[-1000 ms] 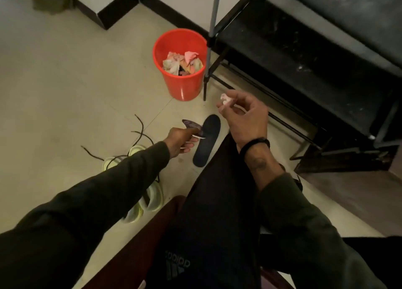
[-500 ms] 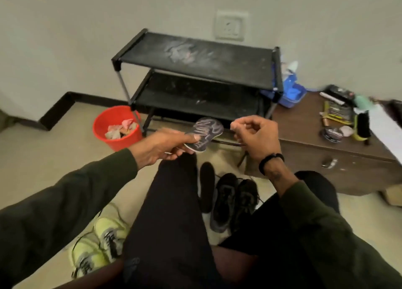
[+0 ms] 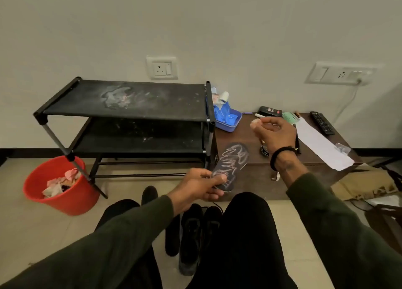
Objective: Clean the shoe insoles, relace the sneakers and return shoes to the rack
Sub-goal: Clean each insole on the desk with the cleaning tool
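An insole with pale scribbly marks is held up in the air by its near end in the left hand, with the thumb on top and the other fingers curled under it. It is held in front of the near edge of the low brown bench. A small pale wad is pinched in the fingertips of the right hand, which is raised over the middle of the bench and kept apart from the insole.

A second, plain dark insole is laid on the floor between the legs, and a pair of black sneakers is set just beside it. The black shoe rack is stood against the wall at the left end of the bench, and dusty white marks can be seen on both shelves. A red bucket with crumpled scraps inside is placed on the floor by the rack's left leg. A blue tray, a remote and a white paper are laid on the bench.
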The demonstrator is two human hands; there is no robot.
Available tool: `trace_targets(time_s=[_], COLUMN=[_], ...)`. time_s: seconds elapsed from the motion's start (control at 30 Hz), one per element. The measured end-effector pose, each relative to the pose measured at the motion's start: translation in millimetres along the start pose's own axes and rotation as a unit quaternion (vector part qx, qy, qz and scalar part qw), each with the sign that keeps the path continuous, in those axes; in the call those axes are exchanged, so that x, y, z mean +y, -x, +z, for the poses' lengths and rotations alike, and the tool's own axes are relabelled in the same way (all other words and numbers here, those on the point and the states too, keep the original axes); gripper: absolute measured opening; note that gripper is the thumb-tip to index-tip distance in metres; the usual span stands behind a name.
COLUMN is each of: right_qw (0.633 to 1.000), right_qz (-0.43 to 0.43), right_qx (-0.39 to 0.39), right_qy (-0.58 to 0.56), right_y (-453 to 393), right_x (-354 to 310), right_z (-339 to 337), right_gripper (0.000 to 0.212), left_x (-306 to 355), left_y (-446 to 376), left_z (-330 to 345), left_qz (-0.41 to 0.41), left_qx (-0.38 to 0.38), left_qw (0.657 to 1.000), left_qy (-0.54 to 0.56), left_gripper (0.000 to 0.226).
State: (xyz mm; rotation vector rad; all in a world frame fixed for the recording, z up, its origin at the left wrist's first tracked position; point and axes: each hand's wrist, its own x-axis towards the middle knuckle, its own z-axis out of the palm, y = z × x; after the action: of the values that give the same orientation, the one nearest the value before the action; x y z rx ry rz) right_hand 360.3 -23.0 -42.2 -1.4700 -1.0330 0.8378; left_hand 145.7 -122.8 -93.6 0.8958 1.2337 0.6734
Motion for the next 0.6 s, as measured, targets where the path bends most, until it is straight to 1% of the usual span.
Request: trace_targets(time_s=[0.07,0.2,0.27,0.33,0.4,0.43,0.47,0.5,0.53,0.57,0.6], right_qw=[1.000,0.996,0.992,0.985,0.975,0.968,0.959,0.947,0.936,0.924,0.908], right_qz=[0.006,0.002,-0.001,0.001,-0.010,-0.021,-0.037,-0.053,-0.060,-0.068,-0.081], right_qx=[-0.008,-0.029,-0.047,-0.079,-0.121,-0.137,-0.150,-0.163,-0.175,-0.188,-0.202], right_qy=[0.017,0.083,0.121,0.153,0.186,0.209,0.239,0.272,0.299,0.327,0.359], right_y=[-10,-36,-46,-50,-57,-60,-61,-63,-67,-71,-72], right_x=[13,51,72,85,97,103,106,110,117,124,131], right_z=[-13,-22,-19,-10,2,9,15,21,27,32,36], right_gripper=[0.032,0.032,0.030,0.025,0.018,0.018,0.019,0.022,0.023,0.023,0.022], left_x=[-4,-9,-12,-13,-14,-15,-16,-18,-21,-24,-26], left_y=[-23,-71,-95,-113,-126,-129,-131,-130,-132,-133,-136], left_z=[17,41,47,48,44,40,34,29,23,19,15], left_qz=[-0.004,-0.013,-0.028,-0.040,-0.041,-0.030,-0.002,0.041,0.089,0.142,0.201], left_qx=[0.008,0.031,0.047,0.059,0.065,0.065,0.061,0.056,0.055,0.072,0.100], left_qw=[0.999,0.995,0.993,0.991,0.992,0.996,0.998,0.990,0.965,0.921,0.873], left_qy=[0.035,0.090,0.107,0.114,0.097,0.062,-0.010,-0.121,-0.242,-0.355,-0.434], left_gripper=[0.033,0.011,0.006,0.013,0.020,0.024,0.030,0.037,0.043,0.048,0.050])
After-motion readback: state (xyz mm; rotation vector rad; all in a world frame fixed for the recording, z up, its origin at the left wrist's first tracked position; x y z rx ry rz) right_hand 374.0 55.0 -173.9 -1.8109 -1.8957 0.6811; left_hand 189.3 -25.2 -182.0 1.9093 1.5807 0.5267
